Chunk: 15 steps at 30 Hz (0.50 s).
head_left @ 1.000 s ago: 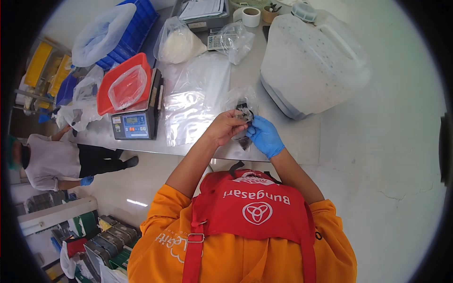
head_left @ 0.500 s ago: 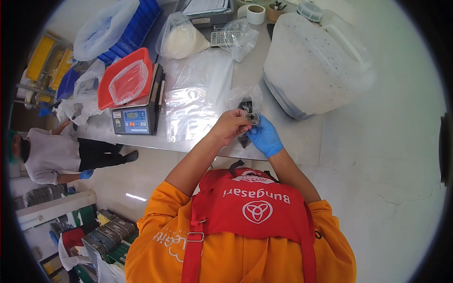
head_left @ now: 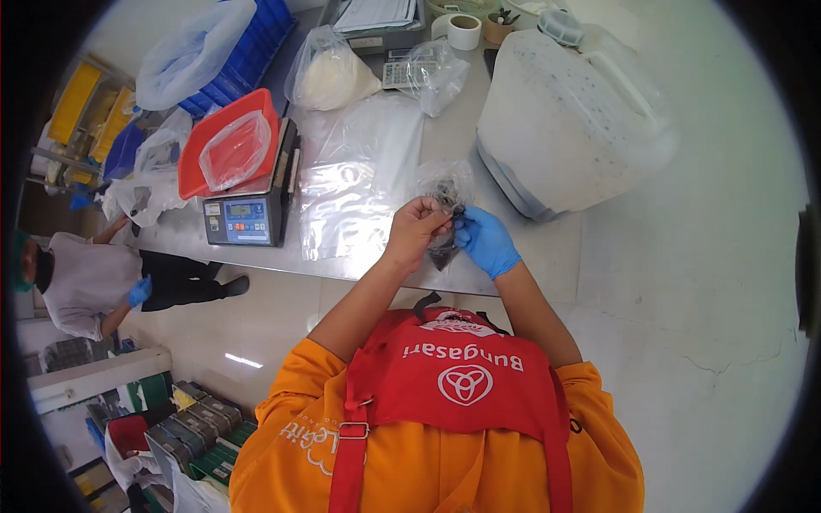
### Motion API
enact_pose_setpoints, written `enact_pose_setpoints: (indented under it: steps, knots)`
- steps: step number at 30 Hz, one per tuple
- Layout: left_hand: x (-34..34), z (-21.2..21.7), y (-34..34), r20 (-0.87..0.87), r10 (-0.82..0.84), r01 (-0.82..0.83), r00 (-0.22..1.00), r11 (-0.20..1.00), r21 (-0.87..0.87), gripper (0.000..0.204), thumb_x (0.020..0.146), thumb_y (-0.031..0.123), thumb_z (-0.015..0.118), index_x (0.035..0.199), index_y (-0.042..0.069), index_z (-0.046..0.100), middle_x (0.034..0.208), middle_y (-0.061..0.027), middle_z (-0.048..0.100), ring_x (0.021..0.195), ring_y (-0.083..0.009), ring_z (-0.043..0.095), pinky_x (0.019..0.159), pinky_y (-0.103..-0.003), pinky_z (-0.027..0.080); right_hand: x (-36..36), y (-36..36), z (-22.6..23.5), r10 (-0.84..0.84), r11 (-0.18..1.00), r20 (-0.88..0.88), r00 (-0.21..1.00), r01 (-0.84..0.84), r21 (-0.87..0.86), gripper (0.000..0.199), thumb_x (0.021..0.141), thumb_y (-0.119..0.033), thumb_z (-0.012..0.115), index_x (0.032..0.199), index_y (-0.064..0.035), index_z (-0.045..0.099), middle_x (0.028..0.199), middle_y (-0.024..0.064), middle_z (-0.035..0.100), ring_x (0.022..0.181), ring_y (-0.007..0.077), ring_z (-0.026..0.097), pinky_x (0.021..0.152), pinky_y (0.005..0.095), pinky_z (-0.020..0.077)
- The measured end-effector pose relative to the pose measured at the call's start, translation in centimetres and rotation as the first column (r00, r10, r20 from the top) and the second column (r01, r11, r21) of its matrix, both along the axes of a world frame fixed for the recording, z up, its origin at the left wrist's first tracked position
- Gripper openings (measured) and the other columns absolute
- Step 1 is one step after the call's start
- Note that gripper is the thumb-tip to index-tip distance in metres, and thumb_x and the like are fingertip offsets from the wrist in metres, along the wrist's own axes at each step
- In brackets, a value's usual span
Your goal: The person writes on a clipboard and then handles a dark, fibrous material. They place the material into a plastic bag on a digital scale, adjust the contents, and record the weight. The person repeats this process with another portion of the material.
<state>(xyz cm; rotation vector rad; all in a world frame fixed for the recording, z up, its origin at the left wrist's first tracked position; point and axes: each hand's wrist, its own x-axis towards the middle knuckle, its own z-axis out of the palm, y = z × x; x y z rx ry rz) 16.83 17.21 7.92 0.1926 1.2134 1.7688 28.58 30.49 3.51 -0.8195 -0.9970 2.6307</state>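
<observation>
My bare left hand (head_left: 417, 231) and my blue-gloved right hand (head_left: 487, 243) meet over the near part of the metal table. Between them is a small clear plastic bag (head_left: 442, 255) with something dark inside. Both hands pinch its gathered upper part, and the dark filled part hangs below my fingertips. Loose clear film (head_left: 448, 175) of the bag spreads out beyond the fingers. What the dark contents are, I cannot make out. Flat clear plastic bags (head_left: 346, 201) lie just left of my left hand.
A digital scale (head_left: 244, 221) carrying a red tray (head_left: 195, 162) stands at the left. To the right is a large translucent jug (head_left: 569, 128). A bag of pale powder (head_left: 332, 75), a calculator (head_left: 400, 75) and a tape roll (head_left: 463, 32) sit farther back. Another person (head_left: 90, 278) stands at far left.
My hands have shifted their grip on the bag's gathered part, with the right hand slightly farther right. More of the dark filled part shows. The other person's gloved hand has risen.
</observation>
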Motion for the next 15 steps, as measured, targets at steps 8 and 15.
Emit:
enact_pose_setpoints:
  steps: [8, 15]
  knots:
    - [-1.4, 1.0, -0.1, 0.083, -0.088, 0.091, 0.993, 0.995, -0.037, 0.007, 0.091, 0.007, 0.067, 0.095, 0.006, 0.062, 0.081, -0.0015, 0.065, 0.072, -0.0093, 0.063, 0.067, -0.02, 0.05, -0.9, -0.8, 4.8, -0.113, 0.26, 0.04, 0.993, -0.01, 0.966, 0.033, 0.077, -0.003, 0.071, 0.109, -0.0018, 0.062, 0.085, 0.0095, 0.066, 0.072, 0.0154, 0.061, 0.069, 0.0287, 0.0503]
    - [-2.4, -0.9, -1.1, -0.991, -0.012, -0.374, 0.137, 0.925, -0.063, 0.021, 0.081, 0.02, 0.074, 0.098, 0.01, 0.069, 0.126, -0.0224, 0.057, 0.106, -0.0307, 0.063, 0.092, -0.042, 0.05, -1.3, -1.2, 2.5, -0.18, 0.396, -0.045, 0.983, 0.114, 0.911, 0.025, 0.082, -0.004, 0.069, 0.105, 0.0001, 0.06, 0.084, 0.0075, 0.065, 0.075, 0.0117, 0.06, 0.07, 0.0278, 0.0494]
